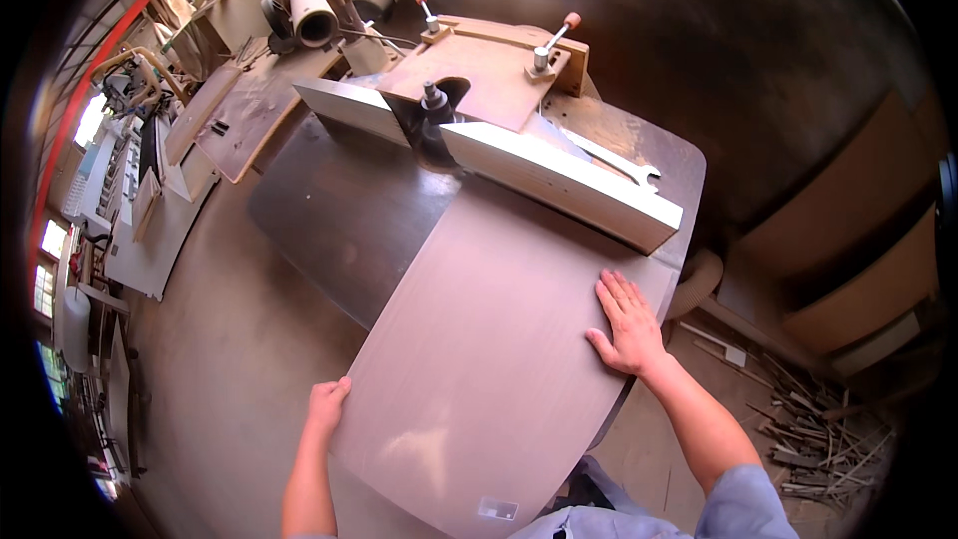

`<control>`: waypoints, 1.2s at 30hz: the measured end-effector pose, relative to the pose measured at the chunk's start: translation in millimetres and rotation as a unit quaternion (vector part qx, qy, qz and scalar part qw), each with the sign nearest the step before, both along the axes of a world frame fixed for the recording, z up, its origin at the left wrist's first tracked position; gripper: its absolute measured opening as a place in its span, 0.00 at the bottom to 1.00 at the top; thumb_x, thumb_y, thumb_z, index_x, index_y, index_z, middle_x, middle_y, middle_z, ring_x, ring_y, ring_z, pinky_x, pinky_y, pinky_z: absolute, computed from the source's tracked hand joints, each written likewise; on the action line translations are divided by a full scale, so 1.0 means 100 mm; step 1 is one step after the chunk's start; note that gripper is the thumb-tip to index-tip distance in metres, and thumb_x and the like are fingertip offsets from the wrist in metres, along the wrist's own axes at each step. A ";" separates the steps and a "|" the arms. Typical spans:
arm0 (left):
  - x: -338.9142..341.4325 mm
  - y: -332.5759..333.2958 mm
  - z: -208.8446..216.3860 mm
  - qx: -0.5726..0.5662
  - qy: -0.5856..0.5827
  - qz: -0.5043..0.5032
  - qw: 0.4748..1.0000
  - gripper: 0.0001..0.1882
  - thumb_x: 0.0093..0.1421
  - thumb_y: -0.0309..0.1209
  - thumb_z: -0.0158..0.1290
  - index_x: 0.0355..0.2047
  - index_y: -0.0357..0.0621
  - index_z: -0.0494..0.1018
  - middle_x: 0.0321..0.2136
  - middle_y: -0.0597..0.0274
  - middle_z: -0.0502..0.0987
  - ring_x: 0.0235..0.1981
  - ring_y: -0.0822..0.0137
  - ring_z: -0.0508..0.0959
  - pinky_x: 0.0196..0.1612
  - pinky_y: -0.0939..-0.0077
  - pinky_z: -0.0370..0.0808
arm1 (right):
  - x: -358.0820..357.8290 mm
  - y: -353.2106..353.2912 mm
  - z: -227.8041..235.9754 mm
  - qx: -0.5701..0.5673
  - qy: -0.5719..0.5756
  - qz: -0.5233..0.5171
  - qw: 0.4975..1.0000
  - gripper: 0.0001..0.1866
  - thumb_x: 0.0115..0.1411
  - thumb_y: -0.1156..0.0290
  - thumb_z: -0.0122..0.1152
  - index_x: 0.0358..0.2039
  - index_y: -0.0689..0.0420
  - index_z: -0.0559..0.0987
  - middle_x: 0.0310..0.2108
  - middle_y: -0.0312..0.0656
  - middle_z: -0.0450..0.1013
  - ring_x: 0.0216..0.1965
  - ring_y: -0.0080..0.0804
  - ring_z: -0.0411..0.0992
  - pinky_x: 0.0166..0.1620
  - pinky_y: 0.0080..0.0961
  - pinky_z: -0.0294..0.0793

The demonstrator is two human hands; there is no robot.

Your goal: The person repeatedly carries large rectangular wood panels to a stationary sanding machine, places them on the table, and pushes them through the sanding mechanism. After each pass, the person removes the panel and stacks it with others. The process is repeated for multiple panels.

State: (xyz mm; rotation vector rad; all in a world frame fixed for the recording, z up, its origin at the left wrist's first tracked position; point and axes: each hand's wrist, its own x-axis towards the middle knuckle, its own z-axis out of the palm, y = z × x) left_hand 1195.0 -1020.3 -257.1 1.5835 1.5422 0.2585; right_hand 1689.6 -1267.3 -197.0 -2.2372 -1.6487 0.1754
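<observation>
A large pale pinkish-grey panel (479, 339) lies on the dark metal table (339, 210) of a spindle moulder, its far edge along the pale fence (564, 180). My left hand (326, 403) is closed round the panel's left edge, with the fingers curled out of sight beneath it. On the panel's right side, my right hand (629, 329) rests flat, fingers stretched toward the fence. The spindle cutter (432, 125) stands in the gap between the two fence halves, left of the panel's far corner. I cannot tell whether it is spinning.
Behind the right fence lies an open-ended wrench (609, 158). Two clamp handles (559, 35) rise from the guard. Another machine with a round nozzle (314, 25) stands at the far left. Scrap wood strips (828, 439) are piled on the floor at right, near leaning boards (838, 190).
</observation>
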 end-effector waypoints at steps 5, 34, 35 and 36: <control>0.13 0.03 -0.01 0.001 -0.017 0.019 1.000 0.25 0.60 0.45 0.54 0.16 0.35 0.70 0.13 0.72 0.66 0.18 0.76 0.63 0.22 0.72 0.61 | 0.12 0.12 -0.03 0.020 -0.005 0.008 1.000 0.37 0.54 0.57 0.59 0.59 0.67 0.64 0.64 0.54 0.57 0.67 0.49 0.53 0.68 0.44 0.50; 4.05 0.31 0.32 0.304 0.293 -0.216 0.881 0.51 0.60 0.62 0.39 0.67 0.30 0.41 0.70 0.46 0.38 0.71 0.54 0.36 0.71 0.64 0.33 | 0.20 0.53 -0.06 0.003 0.068 0.060 0.996 0.43 0.49 0.56 0.60 0.60 0.72 0.60 0.65 0.62 0.52 0.67 0.57 0.49 0.68 0.47 0.45; 4.03 0.36 0.32 0.298 0.301 -0.221 0.879 0.51 0.60 0.62 0.39 0.67 0.31 0.41 0.70 0.46 0.37 0.71 0.54 0.36 0.71 0.64 0.33 | 0.19 0.58 -0.06 0.010 0.062 0.058 0.996 0.43 0.49 0.56 0.60 0.60 0.72 0.61 0.65 0.61 0.53 0.67 0.57 0.49 0.68 0.47 0.46; 4.00 0.38 0.32 0.297 0.287 -0.217 0.884 0.51 0.59 0.61 0.41 0.67 0.30 0.42 0.70 0.45 0.38 0.71 0.53 0.36 0.71 0.63 0.34 | 0.18 0.60 -0.06 0.007 0.058 0.060 0.997 0.42 0.49 0.57 0.60 0.60 0.72 0.61 0.65 0.61 0.53 0.67 0.56 0.50 0.68 0.47 0.47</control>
